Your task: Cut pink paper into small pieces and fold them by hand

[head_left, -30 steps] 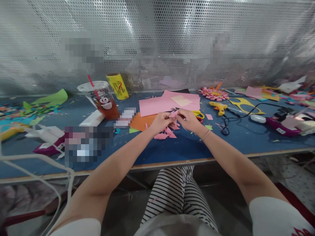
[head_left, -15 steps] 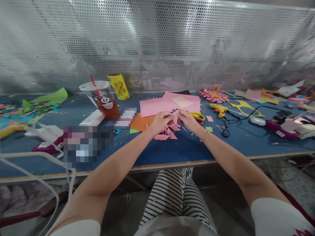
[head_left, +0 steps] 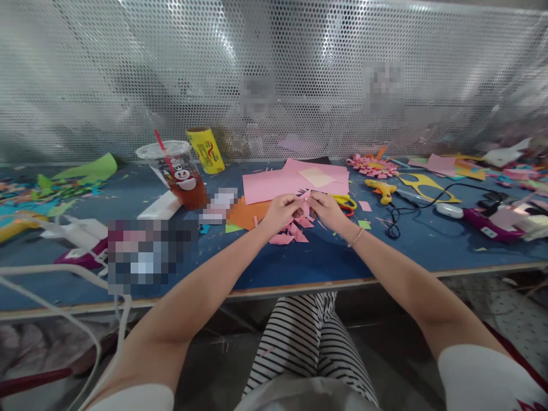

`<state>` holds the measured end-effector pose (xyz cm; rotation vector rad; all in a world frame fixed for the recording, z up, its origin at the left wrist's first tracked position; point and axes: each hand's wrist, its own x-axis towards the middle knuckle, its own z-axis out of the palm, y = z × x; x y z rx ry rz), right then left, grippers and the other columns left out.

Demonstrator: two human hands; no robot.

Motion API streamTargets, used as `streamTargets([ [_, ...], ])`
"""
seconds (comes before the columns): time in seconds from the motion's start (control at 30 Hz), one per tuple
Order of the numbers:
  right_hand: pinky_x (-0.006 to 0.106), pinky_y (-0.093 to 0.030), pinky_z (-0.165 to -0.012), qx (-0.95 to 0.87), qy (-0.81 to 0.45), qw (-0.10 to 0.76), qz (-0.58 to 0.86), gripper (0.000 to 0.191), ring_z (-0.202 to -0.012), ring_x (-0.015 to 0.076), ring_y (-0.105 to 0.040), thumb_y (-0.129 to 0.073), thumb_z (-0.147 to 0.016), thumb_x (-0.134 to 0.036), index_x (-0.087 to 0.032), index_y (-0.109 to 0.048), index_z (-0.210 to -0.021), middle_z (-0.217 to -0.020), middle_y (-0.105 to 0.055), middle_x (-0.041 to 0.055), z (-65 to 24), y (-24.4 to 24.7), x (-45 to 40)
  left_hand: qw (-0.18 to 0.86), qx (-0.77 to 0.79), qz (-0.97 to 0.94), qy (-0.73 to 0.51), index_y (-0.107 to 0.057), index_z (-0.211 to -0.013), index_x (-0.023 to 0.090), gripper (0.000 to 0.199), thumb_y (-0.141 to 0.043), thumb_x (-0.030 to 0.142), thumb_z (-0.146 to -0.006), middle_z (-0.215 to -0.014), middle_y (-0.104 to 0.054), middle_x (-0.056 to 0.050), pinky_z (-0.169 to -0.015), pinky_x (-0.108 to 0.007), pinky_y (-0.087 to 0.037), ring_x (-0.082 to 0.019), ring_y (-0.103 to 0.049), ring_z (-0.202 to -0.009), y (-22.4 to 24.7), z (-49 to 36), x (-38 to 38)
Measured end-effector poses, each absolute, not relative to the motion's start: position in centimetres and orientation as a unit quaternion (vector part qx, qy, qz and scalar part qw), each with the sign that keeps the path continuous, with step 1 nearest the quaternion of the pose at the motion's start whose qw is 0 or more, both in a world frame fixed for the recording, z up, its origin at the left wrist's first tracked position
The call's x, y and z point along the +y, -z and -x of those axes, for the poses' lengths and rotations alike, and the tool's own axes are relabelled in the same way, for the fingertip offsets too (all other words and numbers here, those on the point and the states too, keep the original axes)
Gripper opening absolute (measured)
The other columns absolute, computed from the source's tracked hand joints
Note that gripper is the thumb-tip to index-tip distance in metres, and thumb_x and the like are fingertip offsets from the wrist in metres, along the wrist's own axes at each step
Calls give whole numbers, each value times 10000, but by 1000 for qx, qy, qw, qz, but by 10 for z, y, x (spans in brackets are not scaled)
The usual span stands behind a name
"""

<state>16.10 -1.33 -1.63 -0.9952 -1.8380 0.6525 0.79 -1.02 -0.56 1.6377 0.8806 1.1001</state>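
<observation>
My left hand [head_left: 282,210] and my right hand [head_left: 324,209] meet over the blue table, both pinching one small pink paper piece [head_left: 305,200] between them. Cut pink scraps [head_left: 291,234] lie just below my hands. Behind them are large pink sheets [head_left: 269,186] with a pale yellow piece [head_left: 315,177] on top. An orange sheet [head_left: 246,213] lies beside my left hand. Yellow-handled scissors [head_left: 346,201] lie partly hidden behind my right hand.
A drink cup [head_left: 182,177] and a yellow can [head_left: 206,150] stand at the left. A yellow glue gun [head_left: 381,190] with a black cord, a pink paper flower [head_left: 371,166] and a yellow sheet with cut holes [head_left: 428,188] are at the right. Perforated metal [head_left: 299,68] rises behind.
My hands have drawn slightly closer together around the pink paper piece, which has turned a little. The things on the table look unmoved.
</observation>
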Motion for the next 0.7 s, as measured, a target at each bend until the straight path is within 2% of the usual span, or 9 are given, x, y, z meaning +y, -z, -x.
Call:
streamTargets([
  [0.23, 221, -326, -463, -691, -302, 517, 405, 311, -429, 79, -404, -427, -832, -405, -191, -412, -607, -456, -420, -57, -155, 20, -13, 432, 343, -677, -488, -514, -652, 144, 203, -632, 310, -657, -555, -493, 42, -532, -192, -361, -63, -455, -535, 8, -12, -11],
  [0.47, 220, -359, -447, -697, -346, 496, 385, 343, -423, 81, -443, -374, -851, -465, -192, -416, -648, -494, -451, -50, -152, 22, -12, 448, 353, -637, -518, -452, -604, 155, 169, -595, 227, -656, -536, -452, 54, -528, -192, -349, -59, -439, -525, 10, -13, -8],
  [0.6, 211, -352, -450, -717, -301, 491, 393, 339, -438, 74, -442, -434, -826, -454, -186, -420, -618, -501, -469, -43, -153, 22, -13, 484, 345, -623, -508, -464, -617, 154, 152, -593, 226, -653, -535, -449, 51, -525, -200, -348, -62, -439, -516, 11, -12, -5],
  [0.7, 211, -360, -445, -692, -342, 508, 383, 328, -424, 72, -438, -473, -798, -440, -183, -432, -598, -484, -470, -46, -153, 22, -11, 458, 359, -635, -508, -472, -619, 153, 168, -596, 255, -668, -529, -428, 54, -509, -197, -322, -60, -413, -511, 11, -12, -7],
])
